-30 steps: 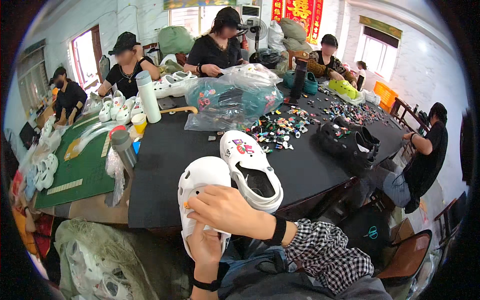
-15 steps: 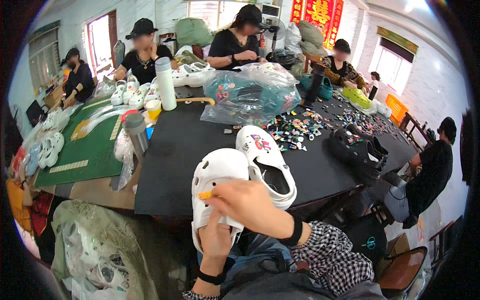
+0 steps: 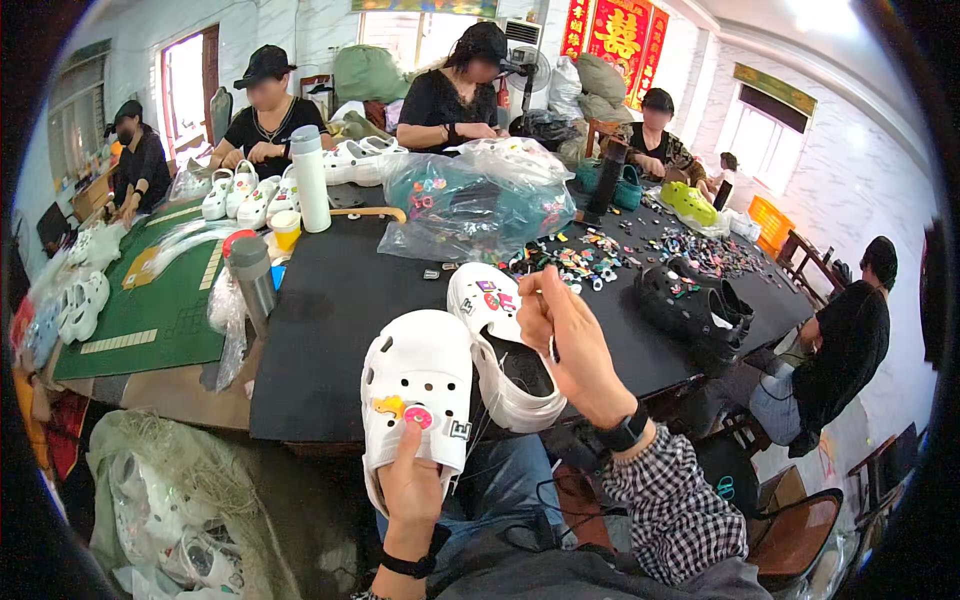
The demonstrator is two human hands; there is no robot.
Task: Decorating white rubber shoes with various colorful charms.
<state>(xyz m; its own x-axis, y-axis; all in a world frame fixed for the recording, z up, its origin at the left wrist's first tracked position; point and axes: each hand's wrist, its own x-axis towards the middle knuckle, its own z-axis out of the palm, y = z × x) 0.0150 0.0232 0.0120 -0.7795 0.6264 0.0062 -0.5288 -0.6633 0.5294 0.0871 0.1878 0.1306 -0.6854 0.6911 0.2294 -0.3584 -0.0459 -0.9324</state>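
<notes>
A white clog, toe pointing away from me, is held up at the table's near edge. My left hand reaches into its heel opening and grips it, thumb on top. Charms sit on its upper: an orange-yellow one, a round pink one by my thumb, and a black-and-white one. Beside it a second white clog, with colourful charms on its toe, rests on the table. Above that clog's right side is my right hand, fingers curled together; whatever they hold is hidden.
Loose charms are heaped beyond my right hand, with black clogs to their right. A clear plastic bag lies ahead. Flasks stand left, by a green mat. A sack of clogs is lower left. Several people sit around.
My right hand has left the held clog and moved up and right. The orange-yellow charm, pinched in its fingers before, now sits on the clog. The view has shifted slightly.
</notes>
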